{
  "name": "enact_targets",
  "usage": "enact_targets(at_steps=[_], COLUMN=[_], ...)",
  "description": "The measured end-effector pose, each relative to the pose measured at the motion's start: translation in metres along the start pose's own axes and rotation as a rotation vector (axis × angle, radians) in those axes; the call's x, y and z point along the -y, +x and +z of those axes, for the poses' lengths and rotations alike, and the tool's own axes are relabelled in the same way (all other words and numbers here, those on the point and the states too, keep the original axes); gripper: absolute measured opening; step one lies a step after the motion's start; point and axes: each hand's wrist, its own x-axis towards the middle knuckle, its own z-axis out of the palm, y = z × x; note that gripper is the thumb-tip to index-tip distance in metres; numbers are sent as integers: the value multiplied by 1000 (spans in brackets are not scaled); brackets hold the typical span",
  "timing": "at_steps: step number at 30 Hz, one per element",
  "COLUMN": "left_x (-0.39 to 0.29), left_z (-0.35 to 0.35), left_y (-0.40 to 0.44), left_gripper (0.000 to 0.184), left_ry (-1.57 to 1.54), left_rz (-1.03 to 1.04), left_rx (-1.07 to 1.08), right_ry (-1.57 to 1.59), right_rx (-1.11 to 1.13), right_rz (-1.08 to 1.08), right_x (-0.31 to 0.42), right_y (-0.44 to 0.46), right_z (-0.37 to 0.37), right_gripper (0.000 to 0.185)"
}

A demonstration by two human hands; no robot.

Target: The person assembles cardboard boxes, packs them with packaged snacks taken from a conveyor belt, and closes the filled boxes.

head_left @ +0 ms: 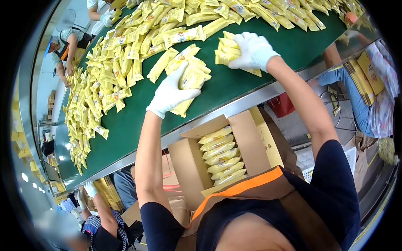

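Several yellow snack packets (194, 77) lie bunched in the grip of my white-gloved left hand (171, 94), its thumb and fingers around their near side. Another bunch of yellow packets (227, 49) is held by my right hand (254, 50), also gloved in white, whose fingers curl over their right end. Both hands are over the green conveyor belt (209, 96). Below them stands an open cardboard box (188, 167) against the belt's near edge. Inside it, a row of yellow packets (222, 155) is stacked side by side.
A large heap of yellow packets (125, 54) covers the far side of the belt. A metal rail (234, 100) runs along the near edge. Co-workers (69, 42) stand across the belt, and another person (100, 217) is at the lower left. Folded cartons (364, 79) stand at right.
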Motion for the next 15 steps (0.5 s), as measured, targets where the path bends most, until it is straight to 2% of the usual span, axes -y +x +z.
enact_targets(at_steps=[1,3,4,5,7,11,13,14,15], left_x=[3,-31,-26,-28,-37,-34,-30,-27,-32], left_z=[1,-4,10,20,29,44,44,42,38], left_y=[2,0,-6,-11,-17,-17,-13,-8,-5], left_gripper=[102,99,97,95,94,102,108,118,119], left_ry=[-65,495,732,812,808,668,716,673,698], left_rz=[-32,27,165,225,226,155,132,-8,-72], left_rx=[4,106,22,-17,-49,-168,-285,-168,-88], right_ry=[-6,-20,-34,-100,-142,-108,-39,-51,-66], right_rx=[-7,-20,-63,-96,-226,-139,-135,-105,-72], right_rz=[-9,-32,-3,10,46,88,-32,-78,-125], right_x=[1,3,1,-3,-13,-4,2,4,5], right_y=[2,4,1,-3,-8,-8,-15,-21,-27], right_z=[3,5,5,-1,2,16,20,17,13], right_gripper=[75,74,80,76,73,74,83,88,94])
